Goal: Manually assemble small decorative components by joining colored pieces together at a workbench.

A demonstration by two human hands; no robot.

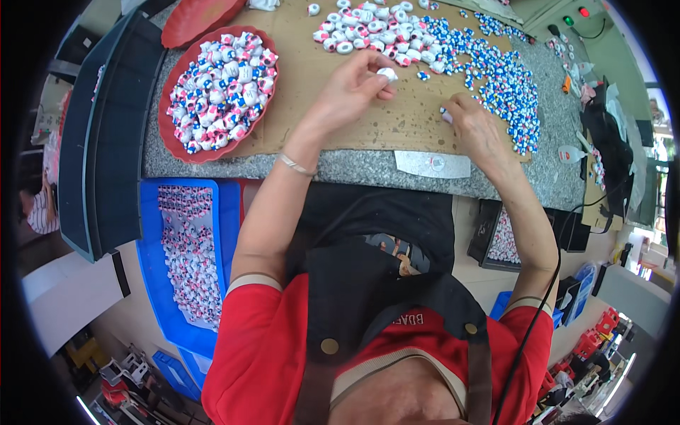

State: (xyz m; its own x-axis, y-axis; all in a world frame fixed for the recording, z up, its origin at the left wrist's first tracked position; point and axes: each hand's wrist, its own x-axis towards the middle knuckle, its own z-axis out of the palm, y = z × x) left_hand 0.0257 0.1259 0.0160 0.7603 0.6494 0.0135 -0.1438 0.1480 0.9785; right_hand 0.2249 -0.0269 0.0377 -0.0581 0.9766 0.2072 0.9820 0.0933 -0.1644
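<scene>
Worktop: grey granite point(354, 168) is bearing a brown cardboard sheet point(304, 134), which is stretching to the right of the red bowl point(165, 124).
Left hand: right of the red bowl, our left hand point(354, 88) is curling nearly closed, thumb and fingers pinching a white piece point(387, 74).
Right hand: farther right of the red bowl, our right hand point(473, 127) is bending its fingers together, gripping a small pale-and-blue piece point(446, 115); how firmly, we cannot tell.
Gap between pieces: the pale-and-blue piece is sitting farther from the red bowl than the white piece, the two standing apart; fingers are hiding the white piece's long axis, and our left hand is lying nearer the bowl.
Piles: beyond our hands from the red bowl, white-and-pink pieces point(368, 32) are clustering, with small blue-and-white pieces point(513, 99) spreading farther right.
Bowl's load: white, pink and blue figures point(219, 92) are heaping inside the red bowl.
Crate: below the red bowl, a blue crate point(151, 283) is holding more pieces.
</scene>
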